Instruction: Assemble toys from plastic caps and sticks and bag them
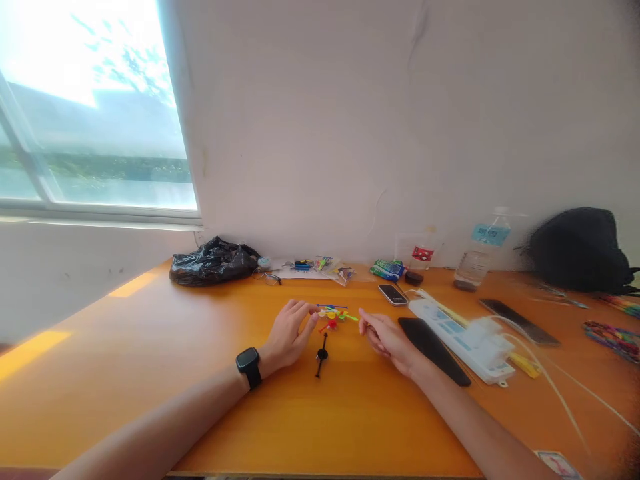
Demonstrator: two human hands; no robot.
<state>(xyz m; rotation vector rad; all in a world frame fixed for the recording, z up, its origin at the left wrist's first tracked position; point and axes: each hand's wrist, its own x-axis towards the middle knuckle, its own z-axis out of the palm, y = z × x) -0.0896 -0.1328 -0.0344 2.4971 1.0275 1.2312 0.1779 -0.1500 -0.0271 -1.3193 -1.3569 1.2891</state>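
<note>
A small cluster of colourful plastic spinner arrows (331, 315) in blue, white, yellow, green and red lies on the wooden table between my hands. My left hand (291, 335), with a black watch (249, 363) on its wrist, reaches in from the left. Its fingers are stretched out, and the tips are at the left edge of the cluster. On the right, my right hand (389, 339) has loosely bent fingers and holds nothing I can see. Its fingertips are close to the tip of a green arrow (351, 318). Nearer me lies a single black spinner arrow (323, 355), apart from both hands.
A black plastic bag (215, 261), glasses (273, 278) and small packets (344, 273) lie along the wall. To the right are a phone-like device (393, 294), a dark slab (433, 350), a white power strip (457, 339) with cables, bottles (473, 267) and a black backpack (580, 250).
</note>
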